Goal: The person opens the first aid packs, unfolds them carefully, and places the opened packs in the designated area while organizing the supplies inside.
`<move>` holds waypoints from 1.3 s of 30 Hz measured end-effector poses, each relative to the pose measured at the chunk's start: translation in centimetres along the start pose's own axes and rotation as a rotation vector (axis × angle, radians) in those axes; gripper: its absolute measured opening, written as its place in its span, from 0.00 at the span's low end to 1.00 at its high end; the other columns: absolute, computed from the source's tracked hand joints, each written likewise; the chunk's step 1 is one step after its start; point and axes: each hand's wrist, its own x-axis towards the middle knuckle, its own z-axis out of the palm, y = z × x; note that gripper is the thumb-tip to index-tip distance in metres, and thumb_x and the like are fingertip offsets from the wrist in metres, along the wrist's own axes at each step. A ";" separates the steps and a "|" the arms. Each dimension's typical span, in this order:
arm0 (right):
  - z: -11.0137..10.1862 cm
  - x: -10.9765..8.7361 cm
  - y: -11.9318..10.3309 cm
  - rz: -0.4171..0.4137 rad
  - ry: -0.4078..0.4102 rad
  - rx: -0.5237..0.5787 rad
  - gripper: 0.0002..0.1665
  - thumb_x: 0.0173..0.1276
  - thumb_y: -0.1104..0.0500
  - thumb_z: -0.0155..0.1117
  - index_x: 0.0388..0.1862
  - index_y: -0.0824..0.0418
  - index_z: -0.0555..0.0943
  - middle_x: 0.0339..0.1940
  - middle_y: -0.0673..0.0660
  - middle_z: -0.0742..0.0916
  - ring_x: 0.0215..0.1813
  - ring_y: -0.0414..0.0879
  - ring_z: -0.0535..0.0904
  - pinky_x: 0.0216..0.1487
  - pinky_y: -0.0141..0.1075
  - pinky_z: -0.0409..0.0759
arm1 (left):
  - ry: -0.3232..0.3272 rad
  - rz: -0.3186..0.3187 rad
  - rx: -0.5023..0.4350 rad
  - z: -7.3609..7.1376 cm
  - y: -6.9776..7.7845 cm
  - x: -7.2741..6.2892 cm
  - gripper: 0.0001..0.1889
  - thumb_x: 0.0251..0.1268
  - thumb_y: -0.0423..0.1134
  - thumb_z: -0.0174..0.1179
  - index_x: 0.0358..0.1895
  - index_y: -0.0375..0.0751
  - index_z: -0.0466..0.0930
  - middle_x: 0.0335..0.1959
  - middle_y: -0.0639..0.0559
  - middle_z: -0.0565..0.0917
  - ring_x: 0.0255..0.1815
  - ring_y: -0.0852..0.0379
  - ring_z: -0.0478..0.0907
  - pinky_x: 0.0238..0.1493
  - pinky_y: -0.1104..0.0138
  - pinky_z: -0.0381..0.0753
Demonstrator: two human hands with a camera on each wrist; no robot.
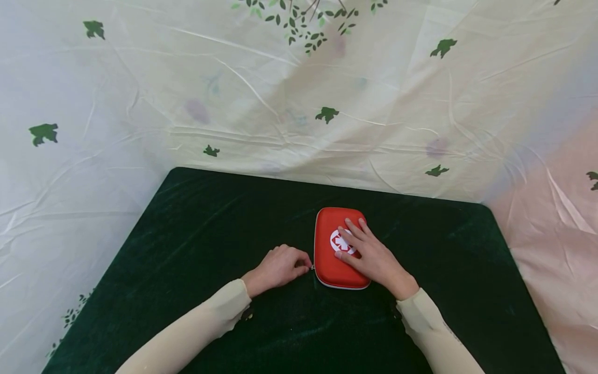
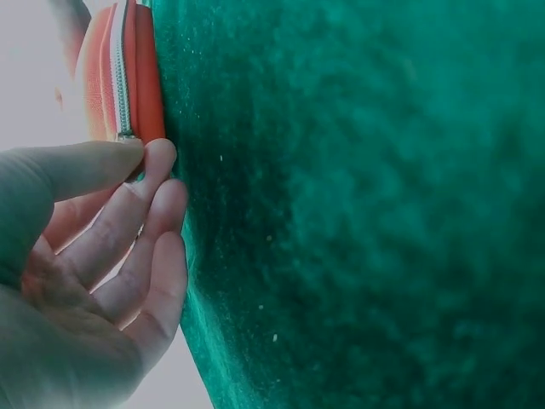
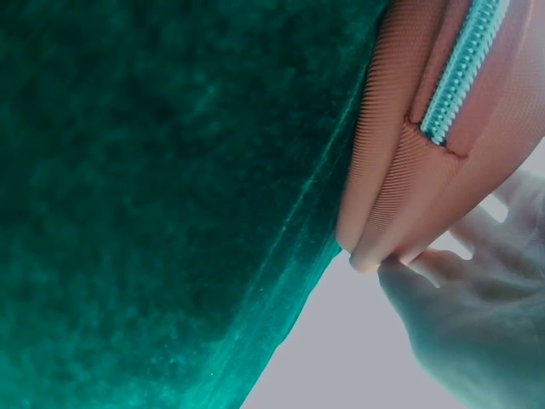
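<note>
A red zippered case with a white round emblem lies flat on the dark green cloth. At its left side my left hand pinches the zipper pull between thumb and index finger. The left wrist view shows that thumb and finger meeting at the end of the pale zipper. My right hand rests on the top of the case with its fingers spread and fairly straight. In the right wrist view, the case's ribbed edge and a closed stretch of zipper show beside that hand.
Dark green velvety cloth covers the table, whose far edge meets a pale hanging curtain printed with green leaves. More curtain hangs along the left, and a pinkish part along the right.
</note>
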 end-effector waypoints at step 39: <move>-0.2 0.2 -0.2 -0.044 0.107 -0.043 0.42 0.72 0.36 0.65 0.79 0.51 0.71 0.84 0.56 0.64 0.84 0.61 0.51 0.71 0.65 0.67 | -0.058 -0.006 -0.006 0.3 1.7 -0.9 0.06 0.70 0.36 0.65 0.45 0.49 0.87 0.32 0.65 0.83 0.26 0.69 0.79 0.32 0.71 0.79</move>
